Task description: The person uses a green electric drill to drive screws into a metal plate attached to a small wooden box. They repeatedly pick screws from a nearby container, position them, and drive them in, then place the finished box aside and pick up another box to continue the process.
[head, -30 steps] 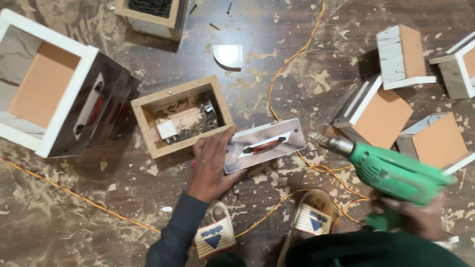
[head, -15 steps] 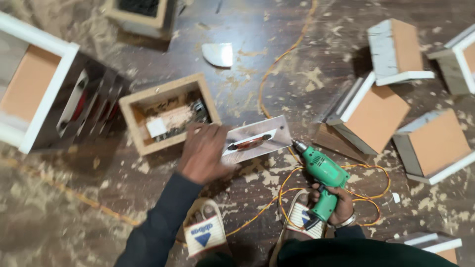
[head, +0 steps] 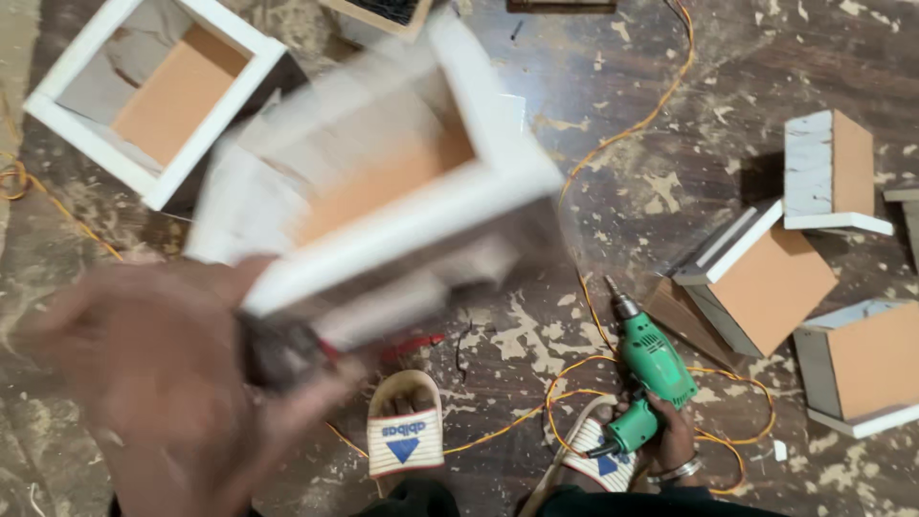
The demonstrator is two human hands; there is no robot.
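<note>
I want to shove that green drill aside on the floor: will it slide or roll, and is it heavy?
The drill probably won't roll far: its pistol grip, held in the right hand, sticks out sideways. It looks dense for its size. Its orange cord loops around it and would likely drag or snag, though the sawdust-strewn floor may ease sliding.

White-edged wooden boxes: five, perhaps six; one (head: 383, 182) is blurred, others sit at (head: 153, 91), (head: 756, 282), (head: 833, 172), (head: 862, 369).
Green drills: one (head: 656, 369).
Sandals: two, (head: 404, 431) and (head: 593, 450).
Orange cords: one (head: 613, 153).
Hands: two, left hand (head: 163, 383), right hand (head: 670, 436).
</note>
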